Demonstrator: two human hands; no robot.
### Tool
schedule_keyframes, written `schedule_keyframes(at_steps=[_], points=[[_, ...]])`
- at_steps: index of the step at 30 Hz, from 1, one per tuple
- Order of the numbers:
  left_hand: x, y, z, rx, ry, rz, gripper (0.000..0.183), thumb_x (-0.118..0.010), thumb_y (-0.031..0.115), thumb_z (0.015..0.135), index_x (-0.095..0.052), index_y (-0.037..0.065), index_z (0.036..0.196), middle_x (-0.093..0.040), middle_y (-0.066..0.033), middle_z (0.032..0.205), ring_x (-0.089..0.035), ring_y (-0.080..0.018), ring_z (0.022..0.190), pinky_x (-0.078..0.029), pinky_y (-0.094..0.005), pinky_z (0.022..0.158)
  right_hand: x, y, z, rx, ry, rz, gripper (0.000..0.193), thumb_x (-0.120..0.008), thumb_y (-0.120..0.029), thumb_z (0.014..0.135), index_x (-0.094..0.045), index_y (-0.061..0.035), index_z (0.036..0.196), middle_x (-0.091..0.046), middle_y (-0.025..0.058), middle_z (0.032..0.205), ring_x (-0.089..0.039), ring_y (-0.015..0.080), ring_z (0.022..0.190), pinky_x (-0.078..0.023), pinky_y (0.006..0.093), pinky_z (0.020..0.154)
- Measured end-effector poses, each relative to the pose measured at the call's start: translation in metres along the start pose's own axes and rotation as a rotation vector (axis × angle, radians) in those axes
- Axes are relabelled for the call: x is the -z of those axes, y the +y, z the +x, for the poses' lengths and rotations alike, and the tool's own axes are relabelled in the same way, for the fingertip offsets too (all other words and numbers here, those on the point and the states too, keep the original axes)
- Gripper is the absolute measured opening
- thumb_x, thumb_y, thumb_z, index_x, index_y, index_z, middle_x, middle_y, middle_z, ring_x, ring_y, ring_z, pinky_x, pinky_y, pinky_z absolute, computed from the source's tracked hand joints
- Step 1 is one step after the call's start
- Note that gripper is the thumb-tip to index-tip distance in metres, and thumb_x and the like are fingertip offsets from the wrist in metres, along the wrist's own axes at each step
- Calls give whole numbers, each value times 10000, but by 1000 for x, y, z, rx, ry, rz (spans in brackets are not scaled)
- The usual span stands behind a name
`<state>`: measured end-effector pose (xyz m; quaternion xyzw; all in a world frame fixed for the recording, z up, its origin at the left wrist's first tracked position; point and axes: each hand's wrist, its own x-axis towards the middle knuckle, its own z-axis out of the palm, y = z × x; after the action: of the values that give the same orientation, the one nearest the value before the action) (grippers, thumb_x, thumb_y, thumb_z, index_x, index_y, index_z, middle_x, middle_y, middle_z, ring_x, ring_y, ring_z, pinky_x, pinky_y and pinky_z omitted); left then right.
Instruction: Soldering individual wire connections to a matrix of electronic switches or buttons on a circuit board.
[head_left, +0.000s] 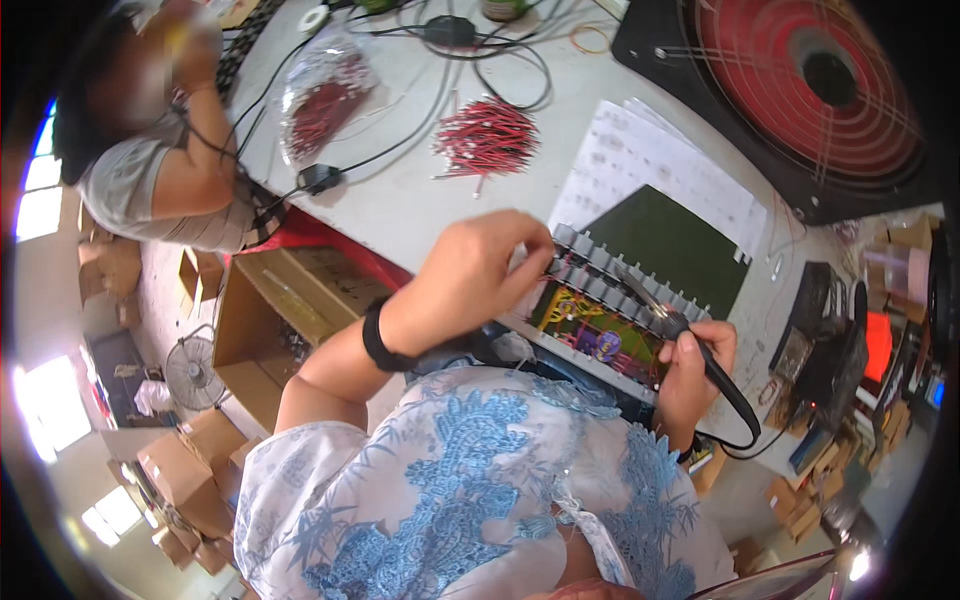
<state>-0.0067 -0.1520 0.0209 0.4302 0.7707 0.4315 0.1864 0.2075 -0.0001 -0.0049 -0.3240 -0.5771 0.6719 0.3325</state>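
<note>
My right hand [697, 368] grips a soldering iron [676, 327] by its dark handle, its metal tip slanting up and left over a row of small grey parts [612, 268]. At the left end of that row, the thumb and fingers of my left hand [500, 262] are closed together; whatever is between them is too small to make out. Below the row, close to my body, sits a strip with yellow and red wires and a round purple piece [606, 345]. A dark green board [672, 243] lies just beyond the row, on top of white printed sheets [612, 160].
A pile of short red wires [487, 137] and a clear bag of red wires [328, 105] lie on the white table [400, 222]. Black cables [395, 150] cross it. A large red-and-black fan [800, 80] stands far right; a co-worker [165, 185] sits left, near an open carton [262, 340].
</note>
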Motion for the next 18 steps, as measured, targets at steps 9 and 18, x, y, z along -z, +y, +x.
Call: schedule_keyframes(at_steps=[9,18], points=[[-53,6,-9,-199,200,97,120,-695,4,721,-617,46,802,-610,-80,823,-544,-276,802,-442,-370,719,3,-2,-1,21,-42,-55,123,-554,-24,849,-455,-26,923,-476,50,800,-499,99,606,-467,466,969],[-60,-1,-9,-240,219,149,148,-712,8,686,-614,52,788,-607,-68,815,-544,-258,788,-437,-356,713,5,1,-1,63,-84,-40,156,-575,-2,832,-462,-36,933,-463,26,739,-480,71,589,-403,528,1033]])
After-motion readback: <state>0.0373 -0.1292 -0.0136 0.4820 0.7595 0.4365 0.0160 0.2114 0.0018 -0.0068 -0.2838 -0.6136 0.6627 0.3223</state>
